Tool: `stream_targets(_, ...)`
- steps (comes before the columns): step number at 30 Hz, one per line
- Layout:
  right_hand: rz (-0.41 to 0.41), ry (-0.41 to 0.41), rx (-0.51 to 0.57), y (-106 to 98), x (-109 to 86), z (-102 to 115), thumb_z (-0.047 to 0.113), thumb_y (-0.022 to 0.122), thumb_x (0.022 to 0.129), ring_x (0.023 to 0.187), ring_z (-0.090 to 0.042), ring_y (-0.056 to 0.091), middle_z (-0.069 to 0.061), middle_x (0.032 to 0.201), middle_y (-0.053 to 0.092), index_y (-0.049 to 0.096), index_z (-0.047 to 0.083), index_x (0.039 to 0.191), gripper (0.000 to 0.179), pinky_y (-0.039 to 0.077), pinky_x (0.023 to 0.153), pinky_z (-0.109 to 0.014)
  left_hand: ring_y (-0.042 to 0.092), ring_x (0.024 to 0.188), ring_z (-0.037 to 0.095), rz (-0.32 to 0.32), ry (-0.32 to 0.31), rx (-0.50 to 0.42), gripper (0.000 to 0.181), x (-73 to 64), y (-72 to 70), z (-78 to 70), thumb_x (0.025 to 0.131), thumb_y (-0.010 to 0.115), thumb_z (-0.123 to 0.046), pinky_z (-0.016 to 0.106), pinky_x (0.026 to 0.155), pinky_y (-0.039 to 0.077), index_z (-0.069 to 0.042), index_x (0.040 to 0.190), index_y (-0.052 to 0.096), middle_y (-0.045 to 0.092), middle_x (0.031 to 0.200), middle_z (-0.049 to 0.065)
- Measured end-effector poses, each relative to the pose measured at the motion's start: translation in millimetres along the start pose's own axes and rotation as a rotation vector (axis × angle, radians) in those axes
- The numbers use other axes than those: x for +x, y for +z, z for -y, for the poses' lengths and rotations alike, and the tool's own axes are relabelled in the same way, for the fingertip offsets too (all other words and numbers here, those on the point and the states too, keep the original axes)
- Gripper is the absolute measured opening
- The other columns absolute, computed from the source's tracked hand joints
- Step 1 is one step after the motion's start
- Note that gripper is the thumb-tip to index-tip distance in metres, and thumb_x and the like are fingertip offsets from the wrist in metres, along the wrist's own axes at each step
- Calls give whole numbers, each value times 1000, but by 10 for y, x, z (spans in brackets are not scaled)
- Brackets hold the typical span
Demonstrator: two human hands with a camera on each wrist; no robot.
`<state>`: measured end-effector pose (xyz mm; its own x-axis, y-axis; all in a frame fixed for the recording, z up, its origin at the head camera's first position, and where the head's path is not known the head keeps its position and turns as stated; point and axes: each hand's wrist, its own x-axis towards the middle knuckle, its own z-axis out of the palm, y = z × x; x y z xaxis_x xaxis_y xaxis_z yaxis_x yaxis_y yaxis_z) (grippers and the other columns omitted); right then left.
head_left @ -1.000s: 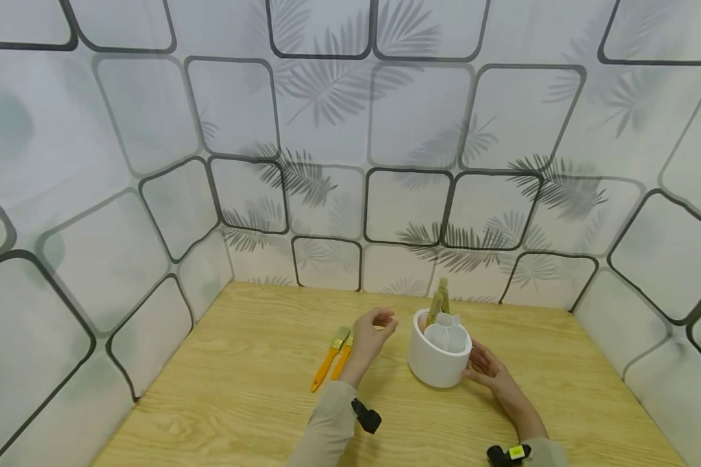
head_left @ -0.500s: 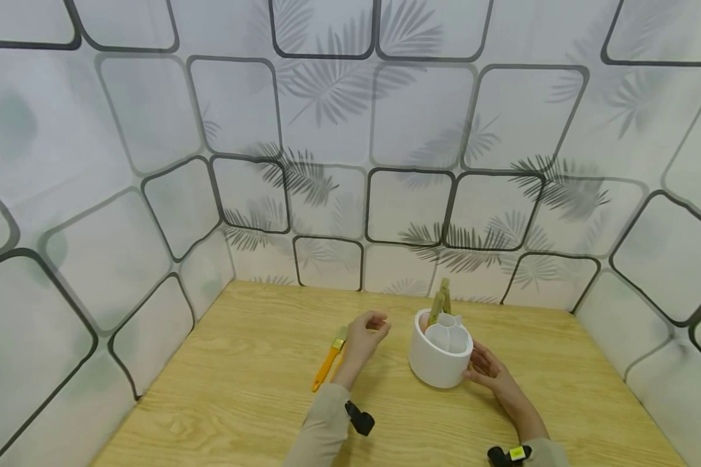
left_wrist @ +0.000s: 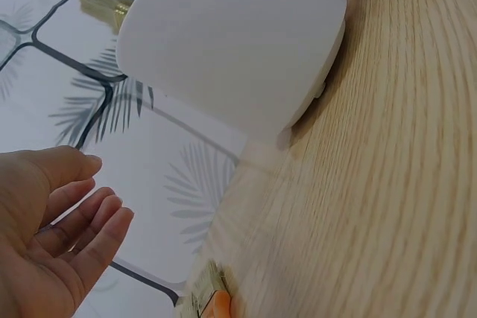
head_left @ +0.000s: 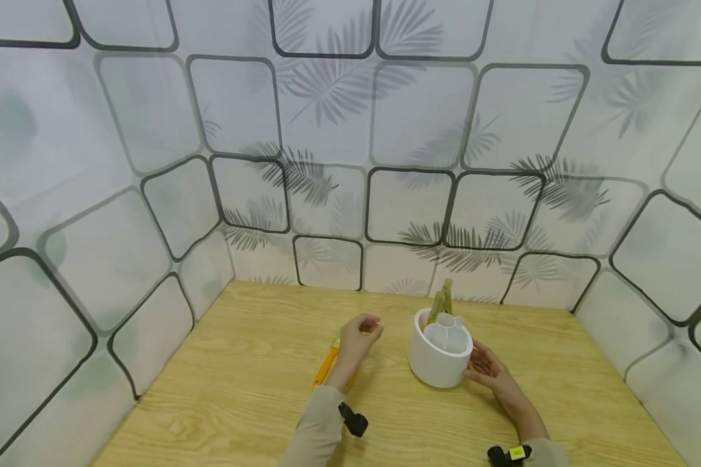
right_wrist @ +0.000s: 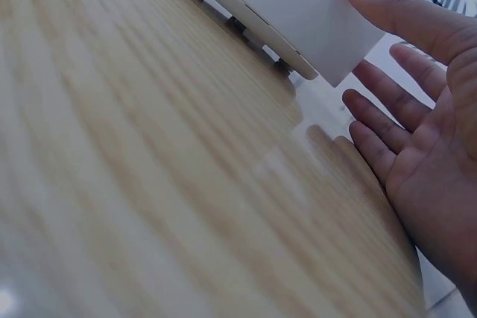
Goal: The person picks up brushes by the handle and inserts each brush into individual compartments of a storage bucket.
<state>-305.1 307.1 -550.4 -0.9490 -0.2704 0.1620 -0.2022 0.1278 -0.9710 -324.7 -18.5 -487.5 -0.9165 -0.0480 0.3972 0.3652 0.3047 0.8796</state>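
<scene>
Left hand (head_left: 357, 340) hangs loosely parted — right hand (head_left: 493, 373), spread, touches a smooth white cylindrical pot (head_left: 435, 362).

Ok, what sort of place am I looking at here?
Probably a small indoor work booth, though nothing in view labels it. A wood-grain table is hemmed in on three sides by leaf-patterned walls, and a white pot with brushes stands on it.

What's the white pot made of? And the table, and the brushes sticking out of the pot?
The pot looks like smooth plastic, being plain, even white, though pottery is possible. The table shows wood grain and shiny reflections: maybe varnished wood or a printed cover. The brushes have pale, fibrous tips, perhaps natural or man-made bristle; one's gold-coloured band is probably metal.
</scene>
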Motion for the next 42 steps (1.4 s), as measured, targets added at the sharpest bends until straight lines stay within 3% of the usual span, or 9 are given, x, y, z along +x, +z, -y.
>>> stream_targets(7,-15,30,-7,3,4,15,10,60,89,112,6,46,14,125,46,22,7,146,69,38,93,-10,60,75,16,6,15,14,13,-24,-38,40,83,68,-8,20,68,50,-3,95,68,66,82,8)
stream_targets(15,-18,23,-23,10,13,4,10,61,89,111,7,47,16,124,46,23,5,146,69,38,92,-9,61,77,19,-2,-25,17,13,-53,-96,64,83,69,-11,21,66,50,-4,95,69,66,83,8)
stream_targets(23,-44,107,-43,38,22,19,17,63,88,108,7,48,3,129,47,34,-1,140,62,40,89,-10,61,76,17,-22,-13,16,15,-49,-155,128,82,71,-15,22,68,51,-5,94,69,67,81,7)
stream_targets(28,-53,121,-47,43,13,28,17,63,87,107,6,49,0,129,48,36,-1,139,62,40,89,-11,60,77,14,-15,-57,14,15,-60,-190,136,82,71,-17,20,68,51,-7,94,69,66,81,5)
stream_targets(35,-41,127,-43,45,9,36,19,64,88,108,8,47,-10,136,42,35,1,139,62,40,89,-10,60,77,15,-7,-53,44,15,-79,-237,141,84,68,-9,21,67,50,-1,96,68,65,84,6)
stream_targets(42,-40,104,-36,46,5,43,17,63,88,109,8,47,-1,130,47,36,0,137,59,39,89,-10,61,78,17,-10,-53,44,14,-92,-284,162,84,68,-10,22,68,50,-1,94,68,66,85,8)
